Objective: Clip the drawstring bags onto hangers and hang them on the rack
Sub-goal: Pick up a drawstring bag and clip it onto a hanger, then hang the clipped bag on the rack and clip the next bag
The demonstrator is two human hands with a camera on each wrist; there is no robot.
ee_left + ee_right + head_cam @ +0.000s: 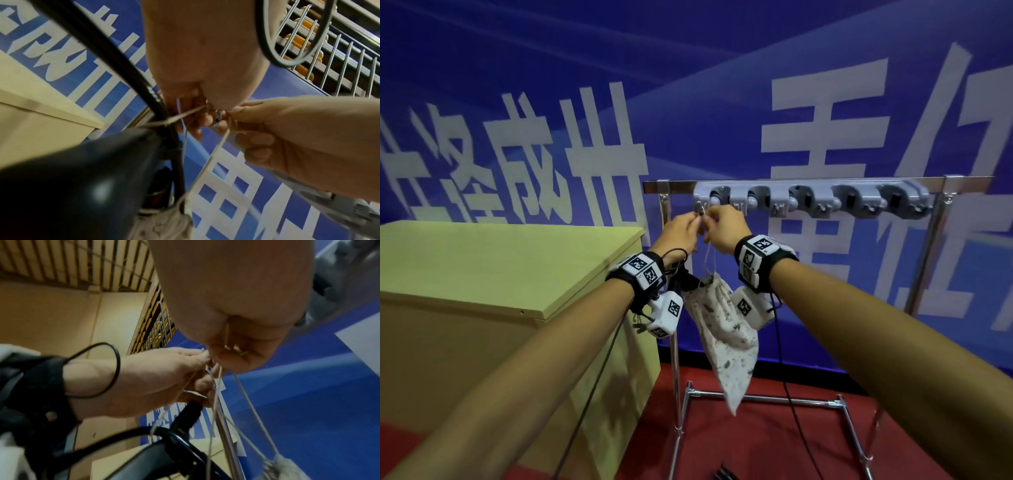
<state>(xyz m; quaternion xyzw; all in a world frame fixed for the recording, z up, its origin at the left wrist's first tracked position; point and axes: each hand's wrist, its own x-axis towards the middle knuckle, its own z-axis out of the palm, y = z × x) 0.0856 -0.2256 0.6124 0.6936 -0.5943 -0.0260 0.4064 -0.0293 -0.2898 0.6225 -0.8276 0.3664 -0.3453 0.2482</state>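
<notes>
**Bag goes up by its cord at the rack's left end**

At the rack, a chrome frame with a grey strip of holders across its top bar, both arms are raised to the leftmost small hook. Beside it stands a pale wooden cabinet. Below the wrists hangs the drawstring bag, white cloth with a small dark print, dangling free of the floor and slanting a little to the right.

It looks light and limp; the cloth will fold and swing at any tug, so the sensible hold is the cord, not the body. That cord is thin and likely slippery between fingertips.

The left hand has its fingers curled, pinching the cord near the hook. The right hand meets it, thumb and fingers closed on another strand.

Something black and rounded fills the wrist views' lower part; whether it is a hanger or wrist gear I cannot tell. The fingers hide whether the loop is over the hook.
</notes>
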